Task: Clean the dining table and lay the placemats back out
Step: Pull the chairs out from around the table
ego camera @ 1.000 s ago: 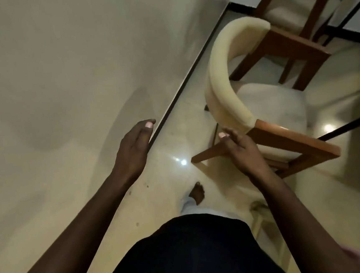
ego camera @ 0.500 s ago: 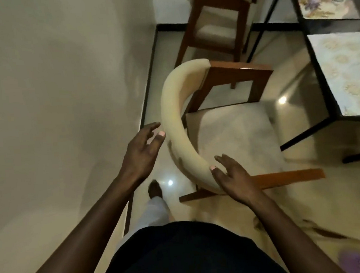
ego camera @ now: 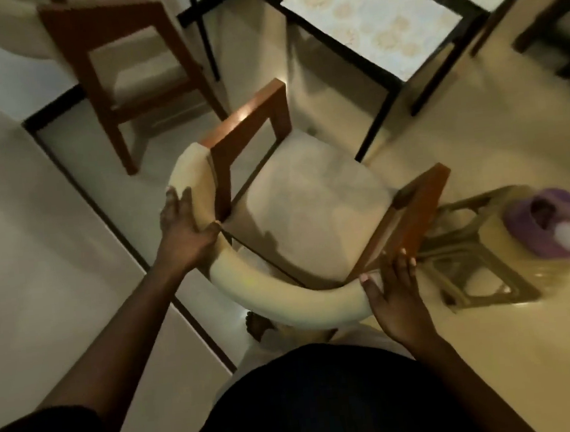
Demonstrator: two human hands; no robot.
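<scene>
Placemat point(ego camera: 373, 18) lies on surface point(ego camera: 334, 44), top of view, well apart from hands. Chair point(ego camera: 310, 206) stands between. Left hand point(ego camera: 183, 231) and right hand point(ego camera: 395, 295), open and reaching half second ago, now both grip padded backrest point(ego camera: 283, 295). Judgement: chair being repositioned for access; wiping not started.

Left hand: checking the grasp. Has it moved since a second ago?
Yes. The left hand moved away from the wall onto the backrest, which it grips.

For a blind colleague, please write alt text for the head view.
A person's left hand and right hand grip the curved cream backrest of a wooden armchair. Beyond it stands the dining table with a patterned placemat.
</scene>
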